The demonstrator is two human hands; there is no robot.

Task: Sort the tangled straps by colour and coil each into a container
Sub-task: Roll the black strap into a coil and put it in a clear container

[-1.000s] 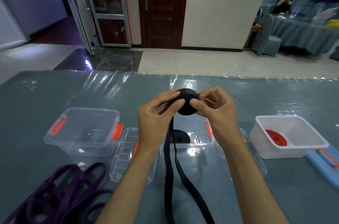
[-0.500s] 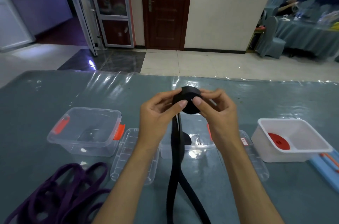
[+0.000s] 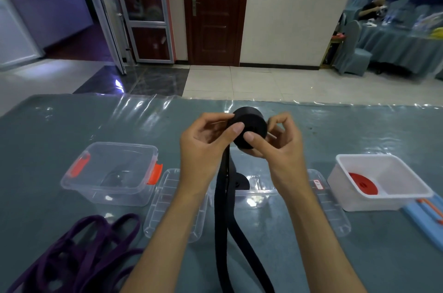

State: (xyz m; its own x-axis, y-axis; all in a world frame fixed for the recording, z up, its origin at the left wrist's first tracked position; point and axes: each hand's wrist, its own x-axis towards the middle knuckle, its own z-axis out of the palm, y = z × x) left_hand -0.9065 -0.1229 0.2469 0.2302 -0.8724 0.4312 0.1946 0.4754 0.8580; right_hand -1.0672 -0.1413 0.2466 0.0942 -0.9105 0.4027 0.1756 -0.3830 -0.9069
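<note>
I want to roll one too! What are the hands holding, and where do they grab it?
Both hands hold the black strap coil: left hand and right hand pinch its flat sides and rim.

1. Far strip of worktop (image 3: 72, 124) beyond the tubs: open.
2. Mid row blocked: clear tub (image 3: 110, 172), flat lid (image 3: 167, 204), centre tub (image 3: 254, 192), second lid (image 3: 328, 204), white tub (image 3: 381, 182).
3. Near left: purple straps (image 3: 72, 256) cover the surface.
4. Centre: black strap (image 3: 223, 220) hangs between the forearms.
5. Near right: bare up to the blue lid (image 3: 424, 220).
</note>
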